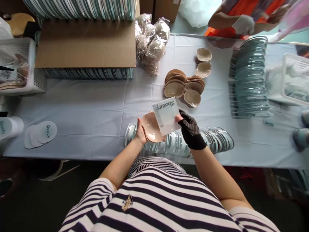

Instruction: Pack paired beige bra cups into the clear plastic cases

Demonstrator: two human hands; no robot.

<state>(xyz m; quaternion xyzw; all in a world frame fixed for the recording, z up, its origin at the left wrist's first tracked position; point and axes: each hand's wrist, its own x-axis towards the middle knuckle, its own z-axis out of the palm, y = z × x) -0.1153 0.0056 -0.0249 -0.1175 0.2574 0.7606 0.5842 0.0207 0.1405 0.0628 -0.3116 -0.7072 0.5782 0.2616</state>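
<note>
L hand (140, 133) grips beige cups (151, 127); gloved R hand (190, 130) pinches white "Beauty" card (167, 115) against them, above row of clear lids (178, 143) on table (96, 106).

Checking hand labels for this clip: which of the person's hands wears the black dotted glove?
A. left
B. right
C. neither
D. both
B: the right hand wears the glove and pinches the white card; the bare left hand holds beige cups.

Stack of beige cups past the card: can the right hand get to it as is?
Probably not freely: the right hand is pinching the white card. The beige cups lie just beyond on the table, nothing between.
</note>
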